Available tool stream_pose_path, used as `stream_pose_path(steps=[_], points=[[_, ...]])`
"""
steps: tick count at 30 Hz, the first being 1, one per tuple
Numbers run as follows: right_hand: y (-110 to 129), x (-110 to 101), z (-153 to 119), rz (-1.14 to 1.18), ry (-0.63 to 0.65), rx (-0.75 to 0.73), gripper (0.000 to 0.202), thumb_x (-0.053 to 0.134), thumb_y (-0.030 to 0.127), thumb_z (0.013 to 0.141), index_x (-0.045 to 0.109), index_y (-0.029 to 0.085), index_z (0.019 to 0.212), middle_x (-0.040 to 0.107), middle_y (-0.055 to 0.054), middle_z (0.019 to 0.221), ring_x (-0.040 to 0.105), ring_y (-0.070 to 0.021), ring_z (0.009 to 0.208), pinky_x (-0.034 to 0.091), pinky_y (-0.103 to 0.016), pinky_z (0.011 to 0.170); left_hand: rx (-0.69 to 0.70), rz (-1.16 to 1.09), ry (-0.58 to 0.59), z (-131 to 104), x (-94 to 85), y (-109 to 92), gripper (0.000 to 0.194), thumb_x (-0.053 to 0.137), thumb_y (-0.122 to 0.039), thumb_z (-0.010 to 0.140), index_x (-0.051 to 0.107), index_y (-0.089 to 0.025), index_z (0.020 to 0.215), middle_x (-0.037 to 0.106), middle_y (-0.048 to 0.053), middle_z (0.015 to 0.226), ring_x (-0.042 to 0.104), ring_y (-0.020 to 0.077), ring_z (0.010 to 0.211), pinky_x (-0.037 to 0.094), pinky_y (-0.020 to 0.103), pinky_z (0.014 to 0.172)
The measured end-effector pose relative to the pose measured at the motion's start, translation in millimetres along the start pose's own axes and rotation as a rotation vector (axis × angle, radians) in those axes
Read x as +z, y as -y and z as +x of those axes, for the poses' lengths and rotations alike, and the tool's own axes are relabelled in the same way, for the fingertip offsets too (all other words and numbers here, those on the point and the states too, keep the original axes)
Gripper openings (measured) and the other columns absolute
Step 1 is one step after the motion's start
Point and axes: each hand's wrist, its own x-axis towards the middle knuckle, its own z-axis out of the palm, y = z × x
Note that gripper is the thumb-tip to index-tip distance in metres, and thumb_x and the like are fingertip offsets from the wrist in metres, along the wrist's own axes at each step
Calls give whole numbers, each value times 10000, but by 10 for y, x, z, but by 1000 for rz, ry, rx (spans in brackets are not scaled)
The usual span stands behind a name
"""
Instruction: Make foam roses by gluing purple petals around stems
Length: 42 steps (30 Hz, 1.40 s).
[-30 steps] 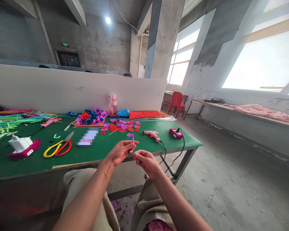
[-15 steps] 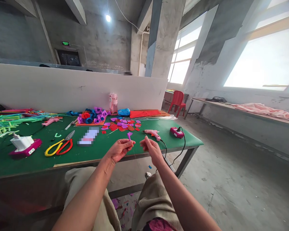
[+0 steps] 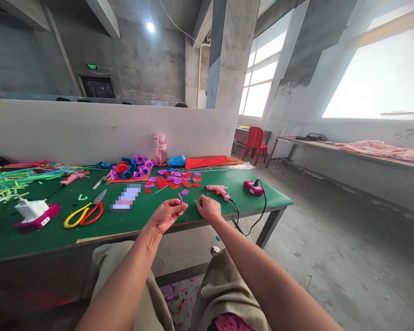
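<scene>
Between the thumb and fingers of my left hand (image 3: 167,215) is a small purple rolled piece (image 3: 180,198) on a thin stem, held over the table's front edge. My right hand (image 3: 208,208) is just right of it, low over the green table (image 3: 124,225), its fingers bent downward; whether they pinch anything is hidden. Right behind that hand lies a pink glue gun (image 3: 219,191) with a black cord. Red and purple petals (image 3: 174,179) are scattered behind both hands, and one purple petal (image 3: 185,191) lies nearer, between them.
Scissors (image 3: 86,214) with yellow and red handles lie at left, near a magenta power block (image 3: 37,219) with a white plug. Finished flowers (image 3: 131,168), a pink bottle (image 3: 160,148) and red sheets (image 3: 207,161) line the back. Another magenta block (image 3: 253,187) sits at right.
My right hand has moved left and down to the table, its fingers now pointing downward. My left hand has shifted slightly left with the purple piece, which now tilts the other way.
</scene>
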Motion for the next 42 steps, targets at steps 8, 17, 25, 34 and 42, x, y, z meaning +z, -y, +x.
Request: stream_pose_path(steps=[8,17,25,34,42], points=[[24,-11,13,-36,17,11,331,305,417,930,555,207,981,663,-89,927,630,-200,810,364,-286,647,13,21,15,33,46,83,258,826,-169,480,572,-123,487,500,-27,536,432,49,535,347,192,520],[19,12,16,-2,0,15,312,308,391,931,557,208,974,660,-82,931,625,-205,815,364,-285,657,31,-11,58,45,80,112,342,831,-172,472,492,-133,498,455,-47,552,428,45,533,318,172,476],[-21,8,39,223,-40,47,298,402,421,885,605,203,876,661,-68,846,600,-197,778,368,-279,653,22,-15,87,47,55,99,382,819,-191,510,441,-138,516,420,-65,524,362,23,453,257,166,421],[298,-324,-260,1207,74,-175,473,466,575,785,675,166,896,629,-26,734,488,-122,585,384,-243,554,72,87,-8,21,124,59,411,839,-243,419,447,-149,500,430,-70,488,387,40,448,249,176,404],[461,-303,-398,1260,-90,-77,294,646,447,686,672,170,779,642,-27,714,507,-128,585,405,-254,560,187,266,-137,29,119,126,373,799,-282,465,449,-154,489,387,-83,447,306,32,416,231,194,411]])
